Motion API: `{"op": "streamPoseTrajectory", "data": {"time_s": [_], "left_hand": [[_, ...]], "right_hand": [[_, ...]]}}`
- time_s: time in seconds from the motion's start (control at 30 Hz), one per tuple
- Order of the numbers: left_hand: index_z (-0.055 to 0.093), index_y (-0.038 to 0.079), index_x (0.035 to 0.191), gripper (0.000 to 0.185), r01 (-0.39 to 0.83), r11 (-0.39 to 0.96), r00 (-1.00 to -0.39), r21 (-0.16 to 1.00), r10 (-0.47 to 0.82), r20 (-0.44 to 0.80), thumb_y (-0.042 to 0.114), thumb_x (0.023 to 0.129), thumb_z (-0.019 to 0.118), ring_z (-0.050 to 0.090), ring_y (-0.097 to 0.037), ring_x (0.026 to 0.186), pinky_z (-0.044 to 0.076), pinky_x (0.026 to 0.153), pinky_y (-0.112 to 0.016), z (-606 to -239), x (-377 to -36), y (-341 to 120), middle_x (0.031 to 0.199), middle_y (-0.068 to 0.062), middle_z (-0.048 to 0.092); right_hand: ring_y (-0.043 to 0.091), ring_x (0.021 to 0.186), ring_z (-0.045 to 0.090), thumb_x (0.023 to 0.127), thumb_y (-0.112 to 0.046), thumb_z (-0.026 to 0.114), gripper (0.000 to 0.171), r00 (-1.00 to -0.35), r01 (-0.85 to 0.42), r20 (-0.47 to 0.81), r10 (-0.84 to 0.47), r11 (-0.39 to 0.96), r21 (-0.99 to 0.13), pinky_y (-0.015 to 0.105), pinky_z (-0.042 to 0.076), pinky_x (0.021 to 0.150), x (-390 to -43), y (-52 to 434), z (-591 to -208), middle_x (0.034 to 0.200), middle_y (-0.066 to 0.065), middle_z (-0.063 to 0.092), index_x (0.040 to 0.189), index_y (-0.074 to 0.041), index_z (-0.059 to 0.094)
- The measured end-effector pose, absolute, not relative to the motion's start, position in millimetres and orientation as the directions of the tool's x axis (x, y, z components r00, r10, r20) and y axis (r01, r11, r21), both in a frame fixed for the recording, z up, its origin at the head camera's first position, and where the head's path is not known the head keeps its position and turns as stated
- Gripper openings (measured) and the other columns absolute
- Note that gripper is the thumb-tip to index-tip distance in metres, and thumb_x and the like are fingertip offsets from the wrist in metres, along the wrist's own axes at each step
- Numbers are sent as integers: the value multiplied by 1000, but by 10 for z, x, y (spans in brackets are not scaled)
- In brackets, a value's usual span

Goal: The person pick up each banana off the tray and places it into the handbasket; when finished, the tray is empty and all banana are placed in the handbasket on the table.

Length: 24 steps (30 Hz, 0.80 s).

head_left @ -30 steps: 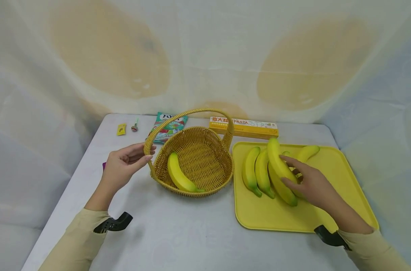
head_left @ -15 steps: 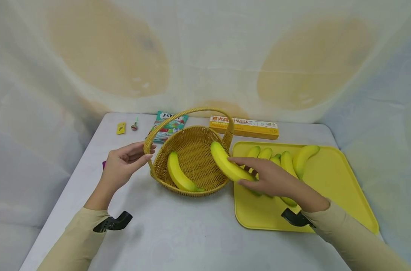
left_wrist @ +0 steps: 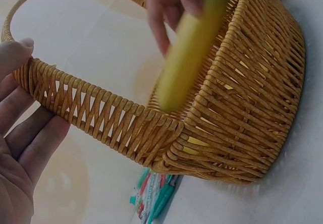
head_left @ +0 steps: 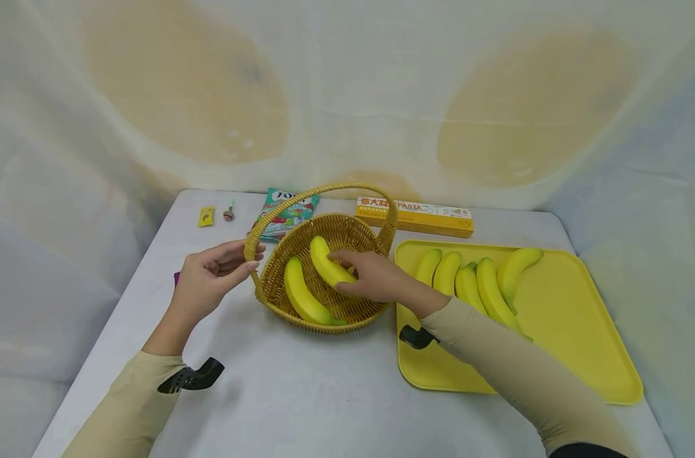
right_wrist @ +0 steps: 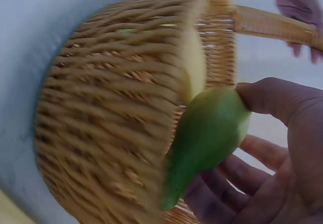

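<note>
banana (head_left: 328, 266) pinched in the right hand (head_left: 376, 278) hangs inside the wicker basket (head_left: 363, 315), best lowered flat beside the banana already there (head_left: 301, 299), while the left hand (head_left: 206, 283) steadies the handle (head_left: 257, 232) with loosely curled fingers.

Yellow bananas (head_left: 479, 286), tan woven basket (head_left: 278, 267), yellow tray (head_left: 576, 343).

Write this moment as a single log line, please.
left hand: grips basket handle | right hand: holds banana over wicker basket | one banana inside | five bananas on tray
</note>
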<state>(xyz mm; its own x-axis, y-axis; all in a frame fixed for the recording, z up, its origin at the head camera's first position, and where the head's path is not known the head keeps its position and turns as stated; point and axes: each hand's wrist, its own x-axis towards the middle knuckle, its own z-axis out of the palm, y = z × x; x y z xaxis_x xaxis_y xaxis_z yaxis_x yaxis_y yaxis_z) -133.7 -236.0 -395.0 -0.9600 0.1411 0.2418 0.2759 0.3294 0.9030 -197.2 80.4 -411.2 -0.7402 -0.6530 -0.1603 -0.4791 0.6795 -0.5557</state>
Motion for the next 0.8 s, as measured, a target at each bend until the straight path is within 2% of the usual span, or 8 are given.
{"op": "streamPoseTrajectory", "data": {"time_s": [0.07, 0.23, 0.4, 0.47, 0.57, 0.67, 0.8], "left_hand": [[68, 4, 130, 36, 282, 327, -958, 902, 143, 247, 15, 96, 73, 71, -8, 107, 57, 90, -22, -3956, -1338, -2359, 120, -12, 73], [67, 0, 130, 36, 313, 304, -948, 900, 156, 277, 10, 96, 73, 71, -8, 106, 57, 89, -22, -3973, -1349, -2368, 120, -17, 72], [68, 1, 130, 36, 320, 306, -946, 897, 161, 282, 9, 96, 73, 71, -8, 106, 57, 89, -23, -3964, -1350, -2370, 119, -17, 72], [68, 2, 130, 35, 314, 316, -948, 895, 156, 278, 10, 95, 73, 71, -8, 105, 58, 88, -22, -3953, -1343, -2369, 119, -16, 73], [69, 3, 129, 35, 308, 324, -950, 895, 151, 273, 11, 95, 73, 72, -8, 104, 58, 87, -22, -3943, -1334, -2368, 118, -16, 73], [69, 4, 129, 35, 307, 316, -950, 898, 153, 272, 11, 95, 73, 72, -8, 104, 58, 87, -22, -3945, -1333, -2362, 118, -17, 73], [67, 1, 130, 36, 318, 294, -946, 901, 159, 282, 9, 96, 72, 71, -9, 106, 57, 90, -23, -3963, -1337, -2358, 120, -19, 72]], "right_hand": [[18, 104, 63, 98, -34, 68, 61, -735, -479, -190, -651, 697, -534, 35, 54, 86, -1993, 727, -4201, 130, 7, 66, 152, -17, 48], [18, 97, 61, 97, -31, 70, 59, -711, -463, -249, -657, 704, -538, 34, 53, 83, -1995, 616, -4363, 123, 6, 67, 151, -16, 49], [22, 116, 64, 97, -23, 71, 56, -688, -444, -272, -673, 687, -575, 37, 54, 97, -1964, 589, -4428, 127, 10, 68, 147, -11, 52], [23, 119, 64, 96, -21, 72, 55, -686, -440, -271, -675, 682, -584, 38, 53, 100, -1957, 592, -4438, 128, 11, 68, 147, -9, 53], [21, 118, 64, 97, -23, 72, 56, -694, -442, -266, -669, 687, -577, 37, 53, 99, -1944, 605, -4431, 129, 9, 68, 147, -9, 52], [20, 109, 66, 97, -25, 71, 55, -713, -448, -239, -660, 690, -568, 37, 56, 92, -1916, 649, -4396, 131, 9, 67, 148, -11, 53], [20, 102, 66, 98, -26, 69, 53, -761, -462, -147, -632, 687, -561, 38, 57, 86, -1820, 785, -4303, 132, 9, 66, 147, -13, 54]]}}
